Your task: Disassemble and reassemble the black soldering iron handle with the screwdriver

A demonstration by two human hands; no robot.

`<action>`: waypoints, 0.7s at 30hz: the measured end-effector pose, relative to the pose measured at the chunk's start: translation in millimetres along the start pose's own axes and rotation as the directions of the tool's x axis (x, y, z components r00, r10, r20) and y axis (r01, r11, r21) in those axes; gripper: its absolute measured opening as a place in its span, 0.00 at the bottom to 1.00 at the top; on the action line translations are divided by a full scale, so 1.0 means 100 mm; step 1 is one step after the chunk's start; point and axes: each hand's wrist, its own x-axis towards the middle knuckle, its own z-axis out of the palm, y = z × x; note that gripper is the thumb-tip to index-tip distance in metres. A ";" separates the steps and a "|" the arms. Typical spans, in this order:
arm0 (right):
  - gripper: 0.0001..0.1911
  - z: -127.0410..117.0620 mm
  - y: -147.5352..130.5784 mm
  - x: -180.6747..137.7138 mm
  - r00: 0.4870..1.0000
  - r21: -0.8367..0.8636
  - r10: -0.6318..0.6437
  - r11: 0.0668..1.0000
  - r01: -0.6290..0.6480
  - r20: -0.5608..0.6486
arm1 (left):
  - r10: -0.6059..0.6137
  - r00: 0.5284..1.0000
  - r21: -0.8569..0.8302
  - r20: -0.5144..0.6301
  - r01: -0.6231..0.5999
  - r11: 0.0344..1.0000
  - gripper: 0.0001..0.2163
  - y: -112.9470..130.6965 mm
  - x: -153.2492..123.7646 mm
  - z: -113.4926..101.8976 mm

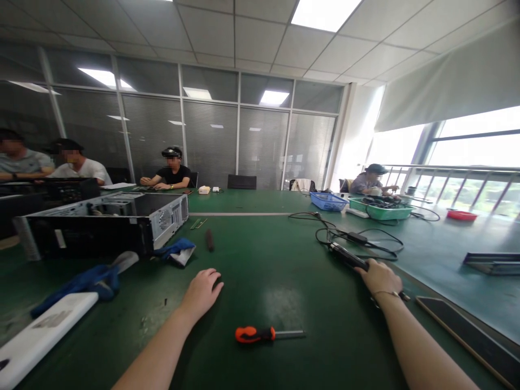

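My left hand (202,292) rests on the green table, fingers loosely bent, thumb apart, holding nothing. My right hand (381,279) is closed over a long black device (344,254) lying at a slant on the right; its exact kind is unclear, and part is hidden under my palm. A black cable (365,237) lies in loops near its far end. Between my forearms lies a screwdriver (268,335) with an orange and black handle, its shaft pointing right. Beyond my left hand are a dark brown bar (209,240) and a blue and grey glove (177,249).
An opened computer case (105,233) stands at left. Near it are another blue glove (87,284) and a white slab (49,336). Blue (328,201) and green baskets (379,209) stand at right; a dark flat panel (467,336) lies beside my right forearm. Several people sit around.
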 end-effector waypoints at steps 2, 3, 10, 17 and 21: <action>0.27 0.03 0.04 0.05 0.998 0.023 0.019 1.000 -0.020 0.054 | 0.000 1.000 -0.005 -0.005 0.000 1.000 0.17 -0.01 0.00 0.01; 0.27 0.04 0.05 0.07 0.997 0.035 0.031 0.999 -0.033 0.072 | 0.001 1.000 -0.010 -0.005 -0.001 1.000 0.17 -0.01 -0.01 0.01; 0.27 0.08 0.06 0.09 0.991 -0.011 0.137 0.990 -0.137 -0.004 | 0.008 1.000 -0.018 -0.022 -0.009 1.000 0.17 -0.02 -0.01 0.03; 0.30 0.10 0.09 0.13 0.974 0.028 0.172 0.984 -0.178 0.146 | 0.031 0.999 0.000 -0.040 -0.031 1.000 0.17 -0.04 0.00 0.06; 0.28 0.10 0.11 0.12 0.984 -0.002 0.142 0.990 -0.142 0.109 | 0.027 0.999 -0.005 -0.040 -0.027 1.000 0.17 -0.06 -0.01 0.07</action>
